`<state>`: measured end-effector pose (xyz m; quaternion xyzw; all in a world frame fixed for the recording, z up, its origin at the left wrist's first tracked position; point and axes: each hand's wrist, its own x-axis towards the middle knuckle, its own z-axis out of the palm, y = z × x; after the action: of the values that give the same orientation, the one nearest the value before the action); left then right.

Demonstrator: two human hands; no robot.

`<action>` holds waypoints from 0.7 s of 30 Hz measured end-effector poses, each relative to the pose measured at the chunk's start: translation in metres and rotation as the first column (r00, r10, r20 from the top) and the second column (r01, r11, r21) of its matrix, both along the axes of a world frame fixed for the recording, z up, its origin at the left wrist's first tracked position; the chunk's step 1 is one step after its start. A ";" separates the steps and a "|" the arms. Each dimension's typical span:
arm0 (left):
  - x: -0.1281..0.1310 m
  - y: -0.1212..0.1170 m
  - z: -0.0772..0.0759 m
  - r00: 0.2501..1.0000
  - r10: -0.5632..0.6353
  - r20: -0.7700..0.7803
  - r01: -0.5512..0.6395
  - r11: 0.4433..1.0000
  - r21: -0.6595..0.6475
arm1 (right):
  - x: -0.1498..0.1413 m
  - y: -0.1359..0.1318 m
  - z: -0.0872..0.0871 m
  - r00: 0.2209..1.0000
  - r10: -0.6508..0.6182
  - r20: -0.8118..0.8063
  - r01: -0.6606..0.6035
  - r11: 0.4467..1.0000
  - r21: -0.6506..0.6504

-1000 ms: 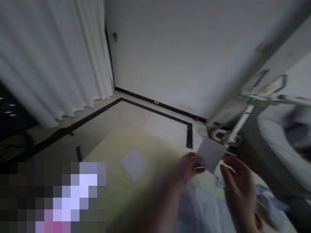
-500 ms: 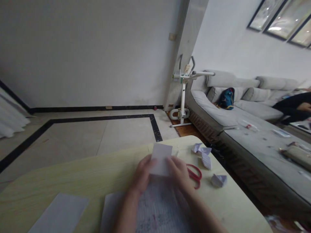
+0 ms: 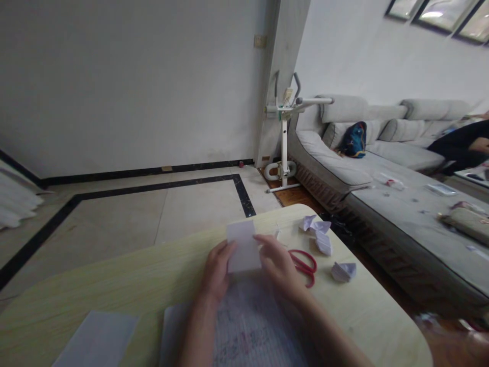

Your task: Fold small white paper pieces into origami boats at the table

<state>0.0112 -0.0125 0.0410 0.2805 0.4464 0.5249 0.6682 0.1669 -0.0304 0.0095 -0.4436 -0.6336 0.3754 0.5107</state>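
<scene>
A small white paper sheet [image 3: 243, 245] stands upright over the pale yellow table [image 3: 126, 285], held from both sides. My left hand [image 3: 216, 269] grips its left edge with the fingers closed. My right hand [image 3: 278, 265] pinches its right edge. Under my hands lies a printed sheet [image 3: 252, 331]. Red-handled scissors [image 3: 305, 264] lie just right of my right hand. Folded paper pieces [image 3: 320, 235] and one more folded paper shape [image 3: 343, 271] sit near the table's right edge.
A blank sheet [image 3: 95, 339] lies at the table's front left. A grey sofa [image 3: 385, 193] with a blue bag [image 3: 353, 139] runs along the right; a person's dark sleeve [image 3: 458, 145] shows at its far end. A white exercise machine [image 3: 283, 137] stands by the wall.
The view swung right from the curtain corner to the sofa side. The paper came from beyond the table's edge to over the table, and both hands closed on its sides.
</scene>
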 end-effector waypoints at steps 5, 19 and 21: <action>0.000 -0.001 -0.012 0.998 -0.060 0.010 0.059 0.997 0.039 | 0.001 0.000 0.011 0.996 0.025 0.083 -0.025 1.000 -0.001; 0.000 0.001 -0.040 0.969 -0.223 0.103 0.198 0.958 0.207 | 0.000 0.004 0.000 0.974 -0.166 -0.152 0.123 0.959 -0.257; 0.000 0.001 -0.041 0.966 -0.254 0.051 0.236 0.944 0.230 | -0.001 0.005 0.000 0.963 -0.205 -0.176 0.158 0.956 -0.246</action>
<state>0.0110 -0.0118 -0.0002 0.3854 0.3193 0.4951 0.7102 0.1655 -0.0253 0.0097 -0.5164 -0.4877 0.4401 0.5494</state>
